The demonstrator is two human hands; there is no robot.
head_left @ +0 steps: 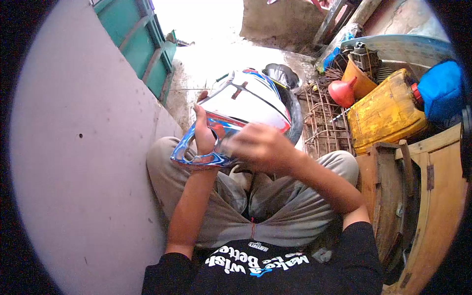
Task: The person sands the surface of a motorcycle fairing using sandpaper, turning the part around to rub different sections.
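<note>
A glossy white, red and blue painted panel (248, 101), which looks like a motorcycle fairing, lies tilted over my crossed legs. Its near end is a swirled blue and red loop with an opening. My left hand (204, 130) reaches up through that opening and holds the panel, thumb along its left side; part of the fingers is hidden behind it. Smeared by motion, my right hand (260, 147) is at the panel's near right edge with its fingers curled. Whatever it grips, if anything, is hidden.
On the right stand a yellow jerrycan (388, 115), a red funnel (342, 92), a blue plastic bag (442, 91) and a rusty wire rack (322, 118). A wooden cabinet (437, 191) is at lower right. A pale wall (83, 172) borders my left, with a green metal door (135, 44) beyond.
</note>
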